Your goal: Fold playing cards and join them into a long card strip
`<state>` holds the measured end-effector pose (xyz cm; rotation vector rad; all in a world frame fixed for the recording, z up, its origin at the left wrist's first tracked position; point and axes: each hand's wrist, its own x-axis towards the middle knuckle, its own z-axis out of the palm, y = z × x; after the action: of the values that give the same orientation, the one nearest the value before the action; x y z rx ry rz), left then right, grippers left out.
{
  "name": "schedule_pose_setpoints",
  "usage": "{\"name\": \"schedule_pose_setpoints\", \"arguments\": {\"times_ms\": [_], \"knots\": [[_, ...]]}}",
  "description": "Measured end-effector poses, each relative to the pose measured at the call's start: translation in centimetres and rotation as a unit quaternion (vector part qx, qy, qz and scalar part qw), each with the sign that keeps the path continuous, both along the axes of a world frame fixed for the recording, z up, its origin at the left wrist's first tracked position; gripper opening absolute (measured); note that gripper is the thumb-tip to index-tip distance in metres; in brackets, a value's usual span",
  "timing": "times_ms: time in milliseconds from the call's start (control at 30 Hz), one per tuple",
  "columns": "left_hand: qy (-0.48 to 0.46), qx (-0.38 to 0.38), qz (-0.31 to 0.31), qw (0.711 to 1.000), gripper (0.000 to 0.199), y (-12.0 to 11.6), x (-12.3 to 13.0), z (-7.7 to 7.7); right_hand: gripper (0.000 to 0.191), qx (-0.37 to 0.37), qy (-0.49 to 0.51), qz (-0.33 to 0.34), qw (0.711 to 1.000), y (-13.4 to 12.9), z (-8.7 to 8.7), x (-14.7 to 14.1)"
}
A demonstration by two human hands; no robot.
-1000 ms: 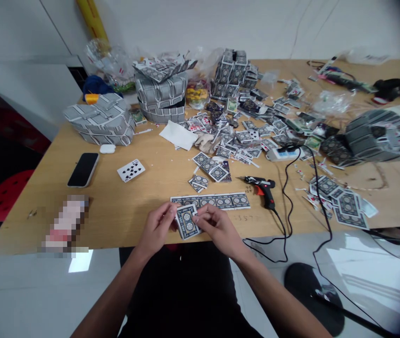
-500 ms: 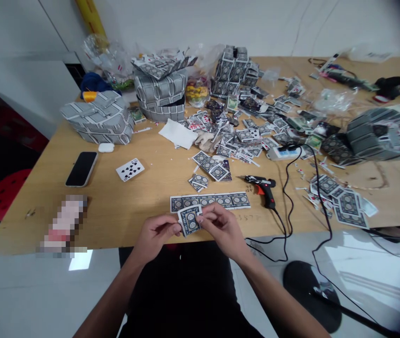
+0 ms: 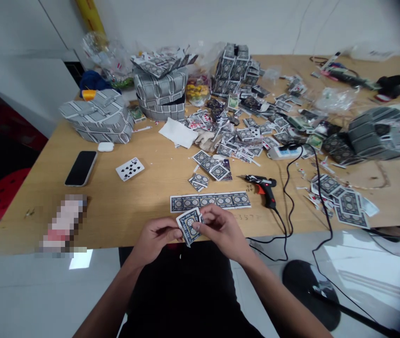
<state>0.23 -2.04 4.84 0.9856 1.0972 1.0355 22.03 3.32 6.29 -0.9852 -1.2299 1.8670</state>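
Observation:
Between my two hands is a playing card (image 3: pixel 189 224) with a blue patterned back and white border, tilted, above the table's near edge. I cannot tell whether it is one card or a few stacked. My left hand (image 3: pixel 157 237) pinches its left edge. On the other side, my right hand (image 3: pixel 222 230) grips the right edge, thumb flat on the patterned face. Just beyond them lies a long strip of joined cards (image 3: pixel 210 201) with the same backs. Small cut or folded cards (image 3: pixel 199 181) and a row of overlapping cards (image 3: pixel 212 165) lie farther back.
A glue gun (image 3: pixel 263 188) with its cord lies right of the strip, near a power strip (image 3: pixel 284 152). Loose cards and scraps (image 3: pixel 245 134) cover the table's middle back. Woven card baskets (image 3: pixel 97 117) stand behind. A phone (image 3: pixel 81 168) and a spade card (image 3: pixel 130 169) lie left.
The held card has turned and tilted, its lower corner now pointing down toward me. My right thumb has slid over its face. The things on the table stay put.

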Motion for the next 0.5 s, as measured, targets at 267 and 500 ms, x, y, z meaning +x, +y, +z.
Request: {"name": "schedule_pose_setpoints", "arguments": {"times_ms": [267, 500], "knots": [[0.055, 0.013, 0.038, 0.998, 0.022, 0.0, 0.7, 0.3, 0.045, 0.001, -0.026, -0.022, 0.999, -0.3, -0.4, -0.2], [0.084, -0.009, 0.056, 0.995, 0.023, -0.4, 1.6, 0.3, 0.042, -0.001, -0.045, -0.028, 0.999, -0.6, 0.2, -0.6]]}}
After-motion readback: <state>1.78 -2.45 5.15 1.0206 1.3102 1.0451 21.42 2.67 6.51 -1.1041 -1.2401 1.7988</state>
